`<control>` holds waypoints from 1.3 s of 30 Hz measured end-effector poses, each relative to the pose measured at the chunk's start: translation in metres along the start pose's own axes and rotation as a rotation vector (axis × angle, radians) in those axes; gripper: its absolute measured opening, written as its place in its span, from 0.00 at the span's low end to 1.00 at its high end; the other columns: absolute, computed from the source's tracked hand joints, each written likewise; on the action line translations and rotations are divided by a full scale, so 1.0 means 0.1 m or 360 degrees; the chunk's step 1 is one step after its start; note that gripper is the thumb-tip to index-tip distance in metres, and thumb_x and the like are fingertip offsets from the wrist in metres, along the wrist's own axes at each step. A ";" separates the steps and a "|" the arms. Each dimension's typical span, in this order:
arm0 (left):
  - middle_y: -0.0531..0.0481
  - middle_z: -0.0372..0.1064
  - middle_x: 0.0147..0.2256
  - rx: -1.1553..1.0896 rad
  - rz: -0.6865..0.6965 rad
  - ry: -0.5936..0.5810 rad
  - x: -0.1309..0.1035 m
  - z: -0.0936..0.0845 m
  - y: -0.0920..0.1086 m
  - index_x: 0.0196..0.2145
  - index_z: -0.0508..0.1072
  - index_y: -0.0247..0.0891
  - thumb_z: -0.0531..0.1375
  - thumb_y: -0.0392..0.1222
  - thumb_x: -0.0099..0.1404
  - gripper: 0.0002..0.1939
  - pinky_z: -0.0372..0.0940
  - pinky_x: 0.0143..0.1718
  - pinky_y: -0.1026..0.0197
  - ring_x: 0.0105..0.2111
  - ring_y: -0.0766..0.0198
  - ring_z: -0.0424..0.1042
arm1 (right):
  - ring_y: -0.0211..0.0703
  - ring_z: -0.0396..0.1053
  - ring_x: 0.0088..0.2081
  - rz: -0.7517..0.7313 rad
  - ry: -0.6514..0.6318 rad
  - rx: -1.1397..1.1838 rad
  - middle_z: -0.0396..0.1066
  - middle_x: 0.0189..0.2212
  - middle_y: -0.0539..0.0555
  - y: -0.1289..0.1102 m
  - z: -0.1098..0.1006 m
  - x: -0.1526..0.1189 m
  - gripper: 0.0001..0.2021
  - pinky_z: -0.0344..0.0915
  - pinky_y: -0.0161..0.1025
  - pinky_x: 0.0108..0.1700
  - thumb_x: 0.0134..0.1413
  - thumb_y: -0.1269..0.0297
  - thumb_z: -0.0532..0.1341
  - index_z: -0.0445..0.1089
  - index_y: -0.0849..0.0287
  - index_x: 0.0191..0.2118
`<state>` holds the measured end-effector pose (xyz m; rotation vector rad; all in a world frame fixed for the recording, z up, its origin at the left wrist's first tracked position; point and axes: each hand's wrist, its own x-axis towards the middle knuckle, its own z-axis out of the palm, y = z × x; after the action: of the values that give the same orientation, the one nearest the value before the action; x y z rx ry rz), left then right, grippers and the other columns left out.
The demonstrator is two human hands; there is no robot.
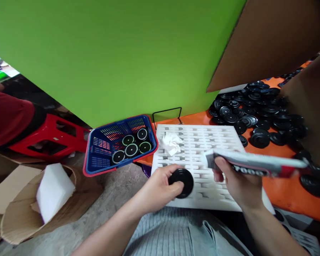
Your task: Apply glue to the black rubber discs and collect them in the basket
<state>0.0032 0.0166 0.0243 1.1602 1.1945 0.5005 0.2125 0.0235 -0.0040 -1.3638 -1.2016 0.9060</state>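
My left hand (168, 186) grips a round black disc (185, 182), thumb on its face, over the near side of a white slotted board (162, 197). My right hand (237, 177) is closed around a long white and grey tube (256, 160) with dark lettering and a red end. The tube lies nearly level above the right part of the board, its pale tip pointing left. A crumpled white tissue (172, 143) rests on the board's far left part. Left of the board, a blue basket (98, 149) with a red rim holds several black discs with pale rings (131, 150).
Many black discs (261, 137) are heaped on the orange table (280, 185) at right, beside brown cardboard (258, 42). A green panel (122, 60) rises behind. On the left are a red stool (69, 133), a person's red clothing (9, 119) and an open carton (21, 217) with white foam (54, 190).
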 end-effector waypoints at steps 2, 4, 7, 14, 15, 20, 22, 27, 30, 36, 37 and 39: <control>0.50 0.75 0.38 0.0224 0.0145 0.0278 -0.03 -0.09 -0.03 0.43 0.76 0.37 0.56 0.31 0.57 0.16 0.67 0.43 0.61 0.39 0.60 0.73 | 0.37 0.66 0.17 0.0151 -0.0055 0.0134 0.68 0.15 0.49 -0.01 0.14 0.22 0.16 0.65 0.36 0.19 0.52 0.52 0.67 0.71 0.57 0.23; 0.47 0.75 0.46 0.0367 0.0258 0.0487 -0.03 -0.16 -0.08 0.46 0.75 0.37 0.56 0.30 0.57 0.19 0.63 0.54 0.57 0.49 0.56 0.72 | 0.38 0.68 0.17 0.0243 -0.0118 0.0254 0.71 0.18 0.49 0.00 0.32 0.44 0.16 0.66 0.36 0.19 0.49 0.50 0.69 0.74 0.59 0.29; 0.44 0.70 0.56 0.0480 0.0421 0.0603 0.02 -0.20 -0.15 0.44 0.76 0.38 0.57 0.30 0.57 0.18 0.55 0.62 0.53 0.59 0.52 0.66 | 0.39 0.70 0.18 0.0323 -0.0236 0.0271 0.73 0.19 0.51 0.07 0.58 0.67 0.19 0.68 0.36 0.19 0.46 0.47 0.69 0.74 0.61 0.30; 0.36 0.61 0.63 0.0776 0.0538 0.0320 0.24 -0.27 -0.09 0.32 0.74 0.38 0.56 0.30 0.56 0.08 0.58 0.61 0.49 0.66 0.46 0.55 | 0.39 0.67 0.16 0.0427 -0.0406 0.0095 0.70 0.15 0.50 0.26 0.72 0.70 0.18 0.68 0.35 0.18 0.39 0.48 0.72 0.74 0.60 0.24; 0.36 0.61 0.63 0.0814 0.0527 0.0283 0.27 -0.29 -0.08 0.30 0.72 0.39 0.56 0.30 0.56 0.07 0.59 0.61 0.48 0.65 0.45 0.56 | 0.38 0.67 0.17 0.0436 -0.0410 0.0082 0.70 0.15 0.49 0.28 0.71 0.69 0.18 0.68 0.35 0.18 0.39 0.49 0.73 0.74 0.59 0.24; 0.40 0.61 0.63 0.0759 0.0477 0.0217 0.37 -0.35 -0.09 0.29 0.72 0.39 0.59 0.32 0.52 0.06 0.63 0.56 0.52 0.55 0.44 0.70 | 0.40 0.67 0.16 0.0541 -0.0480 0.0052 0.70 0.14 0.51 0.38 0.69 0.74 0.18 0.67 0.35 0.17 0.38 0.50 0.73 0.73 0.60 0.20; 0.38 0.60 0.63 0.0757 0.0462 0.0196 0.39 -0.34 -0.12 0.34 0.74 0.38 0.59 0.33 0.52 0.10 0.64 0.54 0.52 0.50 0.45 0.73 | 0.41 0.68 0.16 0.0574 -0.0492 0.0088 0.70 0.13 0.51 0.40 0.72 0.76 0.17 0.67 0.36 0.17 0.38 0.51 0.73 0.73 0.60 0.21; 0.32 0.65 0.60 0.0707 0.0462 0.0218 0.42 -0.32 -0.12 0.46 0.75 0.33 0.59 0.32 0.51 0.22 0.61 0.56 0.52 0.54 0.42 0.71 | 0.41 0.69 0.16 0.0634 -0.0379 0.0328 0.73 0.17 0.51 0.30 0.68 0.81 0.16 0.66 0.35 0.16 0.38 0.52 0.73 0.73 0.60 0.25; 0.35 0.68 0.57 0.0622 0.0474 0.0243 0.42 -0.37 -0.08 0.44 0.76 0.35 0.60 0.33 0.50 0.21 0.63 0.56 0.54 0.54 0.43 0.70 | 0.38 0.70 0.19 0.0640 -0.0275 0.0522 0.74 0.20 0.51 0.14 0.48 0.87 0.17 0.66 0.33 0.19 0.41 0.52 0.72 0.74 0.61 0.30; 0.42 0.72 0.54 0.0202 0.0385 0.0467 0.25 -0.31 0.02 0.49 0.76 0.39 0.61 0.38 0.54 0.22 0.71 0.40 0.55 0.45 0.49 0.75 | 0.34 0.68 0.20 0.0677 -0.0291 0.0743 0.73 0.23 0.50 -0.11 0.08 0.57 0.16 0.63 0.29 0.18 0.46 0.53 0.71 0.74 0.60 0.34; 0.41 0.73 0.52 0.0100 0.0338 0.0484 0.20 -0.25 0.04 0.50 0.75 0.39 0.61 0.39 0.56 0.22 0.71 0.34 0.58 0.40 0.53 0.76 | 0.33 0.66 0.19 0.0679 -0.0252 0.0749 0.72 0.21 0.49 -0.12 0.05 0.45 0.15 0.60 0.29 0.16 0.46 0.53 0.71 0.73 0.59 0.33; 0.44 0.76 0.41 -0.0105 0.0210 0.0373 0.09 -0.14 0.06 0.49 0.74 0.37 0.61 0.41 0.58 0.19 0.67 0.23 0.63 0.27 0.62 0.74 | 0.33 0.63 0.16 0.0610 -0.0131 0.0702 0.70 0.20 0.48 -0.11 0.01 0.18 0.13 0.57 0.30 0.13 0.46 0.54 0.71 0.73 0.57 0.32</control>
<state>-0.0044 0.0321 0.0262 1.1512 1.2960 0.7877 0.2130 0.0406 0.0085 -1.2165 -0.7434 1.4154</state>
